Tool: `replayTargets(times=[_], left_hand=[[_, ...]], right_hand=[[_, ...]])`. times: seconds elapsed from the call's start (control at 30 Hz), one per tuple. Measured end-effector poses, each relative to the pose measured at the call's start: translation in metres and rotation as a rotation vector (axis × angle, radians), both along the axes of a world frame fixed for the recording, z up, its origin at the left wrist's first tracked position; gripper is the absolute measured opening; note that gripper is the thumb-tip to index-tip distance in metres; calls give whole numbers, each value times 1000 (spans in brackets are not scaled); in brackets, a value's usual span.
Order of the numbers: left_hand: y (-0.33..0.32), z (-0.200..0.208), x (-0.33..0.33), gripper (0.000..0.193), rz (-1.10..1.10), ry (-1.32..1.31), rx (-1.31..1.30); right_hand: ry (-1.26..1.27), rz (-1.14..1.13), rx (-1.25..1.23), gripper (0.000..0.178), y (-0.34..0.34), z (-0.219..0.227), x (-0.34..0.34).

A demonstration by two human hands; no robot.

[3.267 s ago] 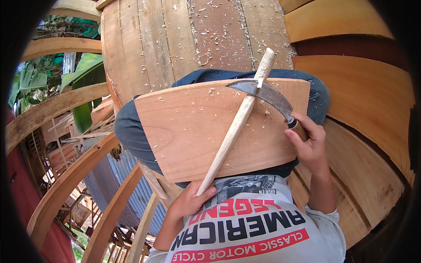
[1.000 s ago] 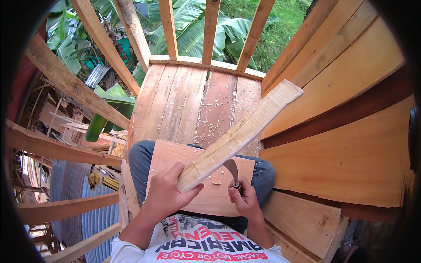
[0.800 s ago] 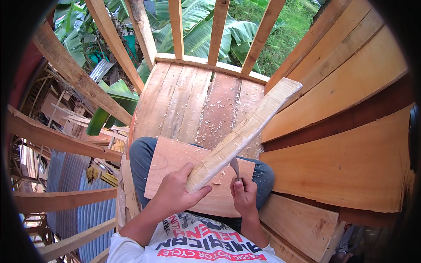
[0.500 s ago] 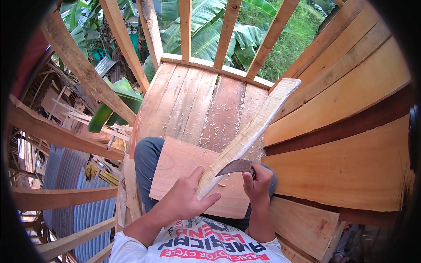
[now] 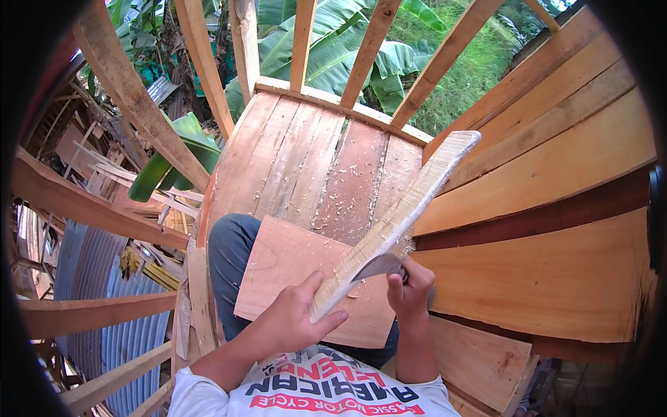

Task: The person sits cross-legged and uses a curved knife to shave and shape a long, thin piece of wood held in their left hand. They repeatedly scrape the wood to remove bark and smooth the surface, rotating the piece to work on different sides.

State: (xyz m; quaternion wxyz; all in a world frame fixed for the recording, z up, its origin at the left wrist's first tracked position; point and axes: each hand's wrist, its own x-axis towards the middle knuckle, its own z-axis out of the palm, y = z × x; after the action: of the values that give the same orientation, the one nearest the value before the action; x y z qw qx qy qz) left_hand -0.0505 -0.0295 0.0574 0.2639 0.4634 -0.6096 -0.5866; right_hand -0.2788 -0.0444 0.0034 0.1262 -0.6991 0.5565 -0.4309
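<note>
A long, pale, slightly curved piece of wood (image 5: pixel 403 208) slants from my lap up to the right. Its near end is gripped by my left hand (image 5: pixel 295 313), with the thumb resting along the near side. My right hand (image 5: pixel 411 283) is closed round the handle of a curved knife (image 5: pixel 379 265), and the dark blade lies against the wood's right-hand edge. Part of the blade is hidden by the wood, and most of the handle by my fingers. Under both hands a flat square board (image 5: pixel 278 267) rests across my legs.
Plank flooring (image 5: pixel 278 167) ahead is strewn with pale shavings. Wooden uprights (image 5: pixel 368 52) stand at the far edge, banana leaves behind them. Wide planks form a wall (image 5: pixel 528 278) on my right. Rails (image 5: pixel 104 306) run along the left, above corrugated metal sheets (image 5: pixel 132 333).
The knife blade has turned and sunk partly behind the wood's edge, its tip now out of sight. Both hands keep their holds, and the wood has barely shifted.
</note>
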Motion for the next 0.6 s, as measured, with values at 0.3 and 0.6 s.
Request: replayTargets(times=[0.3,0.6], left_hand=[[1,-5,-7,48,-43,31,30],[1,-5,-10,47,-101,-22,72]], right_hand=[[-43,-108,-14,58,0,-8,-8],[-33,-49,-96,64,3,-13,-10]])
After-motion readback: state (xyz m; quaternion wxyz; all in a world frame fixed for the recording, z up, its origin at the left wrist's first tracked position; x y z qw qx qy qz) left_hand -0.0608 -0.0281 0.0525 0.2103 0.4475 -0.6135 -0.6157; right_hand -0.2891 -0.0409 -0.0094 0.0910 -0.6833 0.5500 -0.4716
